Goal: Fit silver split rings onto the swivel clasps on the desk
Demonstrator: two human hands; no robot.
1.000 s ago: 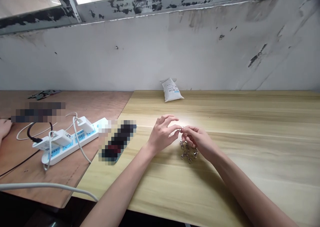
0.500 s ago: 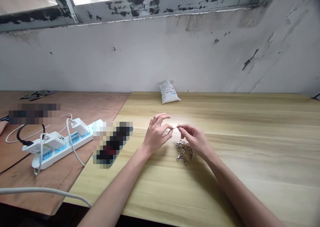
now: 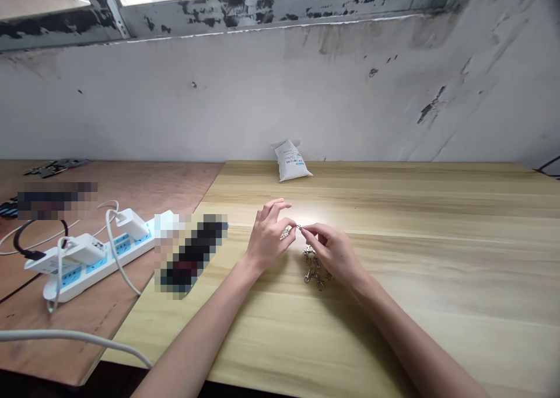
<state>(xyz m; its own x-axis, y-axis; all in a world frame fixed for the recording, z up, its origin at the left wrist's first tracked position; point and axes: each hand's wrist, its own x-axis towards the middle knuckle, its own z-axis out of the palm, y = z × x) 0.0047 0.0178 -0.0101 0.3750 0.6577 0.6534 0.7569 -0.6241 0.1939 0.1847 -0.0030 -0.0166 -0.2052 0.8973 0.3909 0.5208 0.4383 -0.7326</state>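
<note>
My left hand pinches a tiny metal piece, apparently a ring, between thumb and forefinger, its other fingers raised. Opposite it, my right hand grips a small metal clasp at the fingertips. The two pieces meet between my hands, and their exact contact is too small to make out. Several silvery rings lie on the table just behind my left thumb and forefinger, partly hidden. Below my right fingers is a loose heap of metal clasps, partly covered by that hand.
A white labelled packet rests at the back near the wall. Left of my arm lies a blurred-out dark object. A white power strip with plugs and cables sits on the adjoining brown table.
My right hand has moved left, bringing its clasp up to the piece in my left fingertips; a gap separated them before. The whole view has shifted slightly.
</note>
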